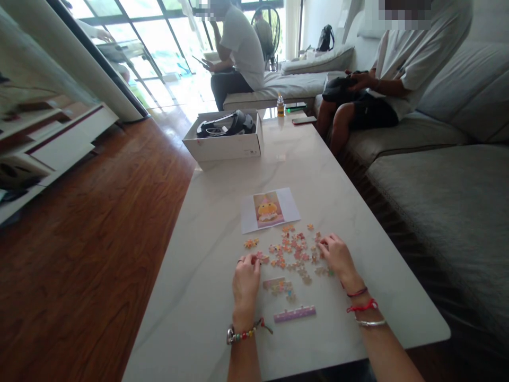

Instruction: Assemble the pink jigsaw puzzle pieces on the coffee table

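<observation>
Loose jigsaw puzzle pieces (294, 244), mostly pink, orange and pale, lie scattered between my two hands. My left hand (245, 281) rests at the left side of the pile, its fingertips pinched at a pink puzzle piece (262, 258). On the right, my right hand (338, 257) has its fingers drawn together on a small puzzle piece (317, 237), partly hidden by the fingertips. Nearer to me are a joined pale section (278, 285) and a purple dotted strip (295, 314) of puzzle. Beyond the pile lies a paper sheet with a printed picture (269, 208) of a yellow figure.
The white marble-look table (207, 223) holds an open white box (228, 148) with a headset-like device inside. Behind it are a small bottle (280, 106) and a phone (304, 121). Two people sit on the grey sofa (445, 175). Wooden floor (135, 212) lies left.
</observation>
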### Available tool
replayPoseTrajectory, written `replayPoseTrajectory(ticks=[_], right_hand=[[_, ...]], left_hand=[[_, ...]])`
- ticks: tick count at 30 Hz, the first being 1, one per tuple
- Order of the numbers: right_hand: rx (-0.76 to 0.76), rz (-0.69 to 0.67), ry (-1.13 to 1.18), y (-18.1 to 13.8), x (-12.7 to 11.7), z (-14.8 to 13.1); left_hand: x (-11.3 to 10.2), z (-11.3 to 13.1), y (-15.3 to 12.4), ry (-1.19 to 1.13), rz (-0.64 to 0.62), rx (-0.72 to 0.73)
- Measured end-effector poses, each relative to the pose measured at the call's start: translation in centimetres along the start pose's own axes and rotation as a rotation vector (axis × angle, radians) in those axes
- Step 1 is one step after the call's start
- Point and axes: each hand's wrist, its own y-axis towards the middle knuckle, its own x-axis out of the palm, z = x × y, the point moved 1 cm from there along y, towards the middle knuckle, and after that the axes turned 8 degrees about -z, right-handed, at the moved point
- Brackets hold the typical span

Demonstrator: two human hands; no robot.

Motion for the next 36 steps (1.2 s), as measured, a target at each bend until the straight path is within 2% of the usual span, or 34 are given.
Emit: replayPoseTrajectory(ticks=[6, 17, 28, 33, 36], right_hand=[[0.037, -0.001, 0.020, 0.0, -0.3, 0.6], [-0.027, -0.015, 0.073, -0.1, -0.7, 0.7], [-0.093, -0.095, 0.109, -0.4, -1.3, -0.5], [-0.167, -0.237, 0.179, -0.7, -1.0, -0.8], [-0.148, -0.228, 0.152, -0.8, -0.8, -0.7]], left_hand=[[-0.3, -0.1, 0.1, 0.013, 0.036, -0.023], [-0.3, -0.6, 0.1, -0.016, 0.080, -0.005], [-0.2, -0.2, -0.2, -0.043, 0.063, 0.021], [0.2, -0.3, -0.2, -0.050, 0.062, 0.043], [0.3, -0.5, -0.2, -0.051, 0.063, 0.048]])
